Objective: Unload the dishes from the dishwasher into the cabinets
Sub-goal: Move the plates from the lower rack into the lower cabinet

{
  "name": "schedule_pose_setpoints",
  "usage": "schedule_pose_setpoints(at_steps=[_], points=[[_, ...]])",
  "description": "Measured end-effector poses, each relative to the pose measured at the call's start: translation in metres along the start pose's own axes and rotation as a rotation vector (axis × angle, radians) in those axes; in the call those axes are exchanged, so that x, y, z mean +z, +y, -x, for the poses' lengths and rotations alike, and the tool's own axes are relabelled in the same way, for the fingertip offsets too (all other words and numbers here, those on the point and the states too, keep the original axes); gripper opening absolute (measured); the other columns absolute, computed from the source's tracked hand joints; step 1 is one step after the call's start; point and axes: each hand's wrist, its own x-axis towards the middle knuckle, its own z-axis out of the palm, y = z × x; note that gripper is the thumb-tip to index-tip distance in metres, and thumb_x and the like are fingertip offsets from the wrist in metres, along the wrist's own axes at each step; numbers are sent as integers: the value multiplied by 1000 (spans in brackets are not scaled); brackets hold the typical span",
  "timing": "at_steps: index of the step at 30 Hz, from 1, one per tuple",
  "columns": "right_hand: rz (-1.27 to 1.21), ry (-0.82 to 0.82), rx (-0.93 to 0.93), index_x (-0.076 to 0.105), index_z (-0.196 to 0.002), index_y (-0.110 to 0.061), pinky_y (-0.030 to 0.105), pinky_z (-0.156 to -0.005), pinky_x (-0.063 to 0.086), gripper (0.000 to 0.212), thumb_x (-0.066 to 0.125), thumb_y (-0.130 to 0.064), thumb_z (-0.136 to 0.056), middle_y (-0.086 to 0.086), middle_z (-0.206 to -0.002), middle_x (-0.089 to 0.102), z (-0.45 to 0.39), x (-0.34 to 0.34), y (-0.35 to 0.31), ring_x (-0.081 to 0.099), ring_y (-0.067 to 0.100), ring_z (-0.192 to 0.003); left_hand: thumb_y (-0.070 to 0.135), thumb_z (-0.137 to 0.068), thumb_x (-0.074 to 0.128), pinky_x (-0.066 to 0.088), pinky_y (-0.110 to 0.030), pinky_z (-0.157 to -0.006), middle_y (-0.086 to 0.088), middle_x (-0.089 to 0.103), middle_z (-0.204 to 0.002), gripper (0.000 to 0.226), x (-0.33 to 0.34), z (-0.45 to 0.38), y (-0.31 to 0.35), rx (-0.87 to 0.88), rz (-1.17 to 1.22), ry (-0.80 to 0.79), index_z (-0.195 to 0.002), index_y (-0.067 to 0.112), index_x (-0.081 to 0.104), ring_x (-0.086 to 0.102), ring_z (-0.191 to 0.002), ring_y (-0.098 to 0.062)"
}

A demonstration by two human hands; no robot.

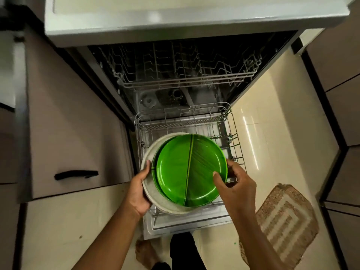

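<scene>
I hold a stack of plates over the pulled-out lower rack [236, 145] of the open dishwasher. The top one is a bright green plate [187, 170] with a leaf pattern, and a second green rim shows just under it. Beneath them lies a larger white plate [153, 195]. My left hand [139, 190] grips the white plate's left edge, thumb on its rim. My right hand [235, 184] holds the green plate's right edge, thumb pressed on its face. The upper rack [183, 78] sits partly inside the machine and looks bare.
A brown cabinet drawer with a black handle [76, 174] stands to the left. A woven floor mat [282, 221] lies on the cream tiles to the right. The white countertop [175, 14] overhangs the dishwasher. More cabinet fronts line the right edge. My bare foot [146, 254] is below.
</scene>
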Motion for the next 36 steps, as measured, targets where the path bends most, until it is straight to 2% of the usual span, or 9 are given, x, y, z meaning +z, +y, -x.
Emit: schedule_pose_setpoints(at_steps=[4, 7, 9, 12, 15, 20, 26, 33, 36], points=[[85, 33, -121, 63, -120, -31, 47, -84, 58, 49, 82, -33, -75, -3, -113, 53, 31, 0, -9, 59, 24, -106, 40, -91, 53, 60, -47, -73, -18, 73, -106, 41, -10, 48, -8, -21, 37, -12, -110, 9, 73, 72, -93, -32], [-47, -89, -46, 43, -140, -45, 44, -98, 52, 83, 86, -22, -73, -5, -137, 47, 52, -2, -17, 52, 22, -126, 36, -95, 49, 61, -45, -66, -18, 74, -99, 39, -22, 82, -8, -34, 69, -7, -97, 9, 78, 73, -87, -32], [-299, -244, 118, 37, -142, -53, 38, -93, 56, 88, 82, -13, -79, -6, -145, 46, 72, -6, -35, 52, 17, -127, 30, -94, 49, 60, -41, -61, -16, 75, -94, 36, -25, 108, -4, -14, 56, 19, -93, 10, 79, 74, -81, -30], [-634, -413, 376, 52, -127, -51, 33, -75, 58, 66, 73, -6, -83, -1, -131, 60, 104, -14, -66, 63, 19, -109, 26, -94, 49, 60, -38, -57, -14, 76, -91, 32, -30, 153, 4, 31, 68, 35, -92, 14, 79, 74, -77, -27], [-690, -403, 402, 61, -119, -44, 40, -77, 59, 60, 71, 1, -82, 2, -121, 69, 142, -23, -86, 68, 25, -106, 37, -90, 56, 60, -38, -68, -13, 74, -103, 34, -41, 209, 11, 49, 1, 33, -108, 14, 73, 73, -87, -26], [-749, -455, 409, 60, -132, -32, 52, -92, 56, 66, 75, 2, -77, 9, -126, 67, 192, -34, -114, 67, 32, -111, 51, -92, 50, 51, -45, -95, -13, 71, -117, 49, -62, 285, 24, 72, -155, 32, -121, 15, 67, 69, -104, -27], [-704, -578, 334, 57, -135, -27, 55, -94, 54, 70, 74, 6, -76, 10, -122, 70, 244, -38, -149, 68, 33, -109, 66, -92, 41, 54, -37, -81, -4, 74, -111, 52, -98, 372, 31, 123, -385, 132, -119, 29, 65, 70, -100, -19], [-622, -738, 280, 52, -141, -29, 56, -90, 56, 78, 81, -1, -74, 15, -127, 65, 267, -33, -176, 69, 36, -107, 32, -99, 49, 56, -44, -86, -12, 73, -109, 33, -129, 430, 24, 297, -423, 179, -118, 12, 67, 69, -99, -27], [-583, -797, 259, 49, -142, -31, 57, -90, 56, 85, 83, -11, -67, 15, -127, 64, 274, -29, -184, 69, 36, -107, 22, -99, 53, 57, -29, -60, -4, 76, -84, 22, -136, 442, 19, 365, -436, 269, -109, 9, 67, 70, -76, -17]])
